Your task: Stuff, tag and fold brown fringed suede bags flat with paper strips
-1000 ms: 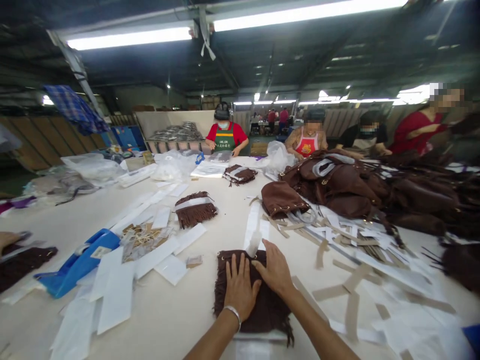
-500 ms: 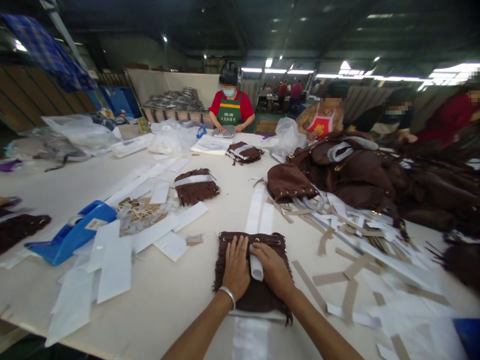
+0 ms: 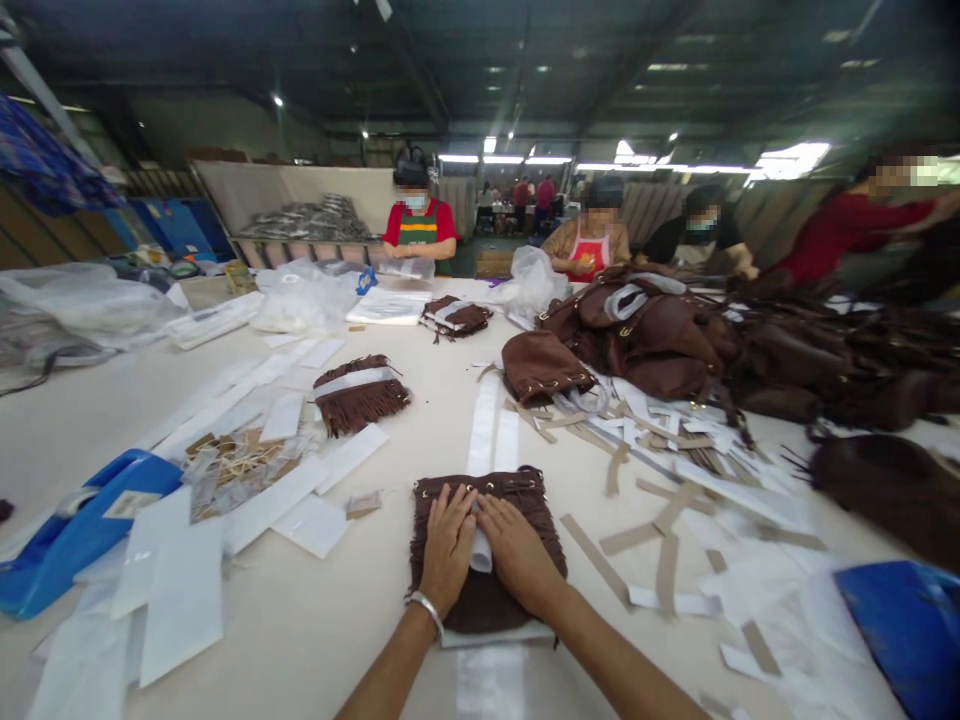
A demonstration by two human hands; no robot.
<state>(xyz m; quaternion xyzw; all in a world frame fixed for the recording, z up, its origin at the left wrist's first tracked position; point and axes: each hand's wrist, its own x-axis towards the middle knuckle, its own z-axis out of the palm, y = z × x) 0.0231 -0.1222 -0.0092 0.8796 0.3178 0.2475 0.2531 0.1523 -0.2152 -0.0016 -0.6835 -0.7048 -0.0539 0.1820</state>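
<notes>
A dark brown fringed bag (image 3: pixel 495 608) with metal eyelets along its top lies flat in front of me. A rolled tube of white sheet (image 3: pixel 481 555) rests on its middle, its near end showing between my hands. My left hand (image 3: pixel 448 545), with a silver bracelet at the wrist, lies flat on the bag's left part, fingers stretched toward the eyelets. My right hand (image 3: pixel 519 548) lies with extended fingers over the right side and top of the roll, fingertips close to the left hand. A white sheet edge shows under the bag's near side.
Left are a blue tape dispenser (image 3: pixel 97 520), white strips (image 3: pixel 184 590) and a fringed bag with a white band (image 3: pixel 361 392). Brown bags (image 3: pixel 675 340) are heaped right, near paper scraps (image 3: pixel 667 540) and a blue object (image 3: pixel 904 625). Co-workers stand across the table.
My right hand has gone from gripping the roll to lying flatter over it, closer to my left hand. The camera view has turned to the right.
</notes>
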